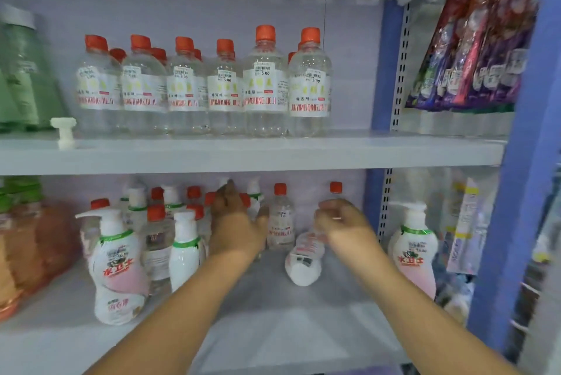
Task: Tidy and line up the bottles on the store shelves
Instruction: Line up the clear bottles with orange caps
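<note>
On the lower shelf stands a loose cluster of clear orange-capped bottles mixed with white pump bottles. My left hand reaches into the middle of this cluster with its thumb spread to the right. Its back hides whatever the fingers touch. My right hand grips the upper part of a tilted bottle, whose white base points toward me. On the upper shelf, clear orange-capped bottles stand in a fairly even row.
Green bottles and a small white cap piece sit at the upper left. A white pump bottle stands by the blue upright. Hanging packets fill the right bay. Reddish packs lie at the lower left.
</note>
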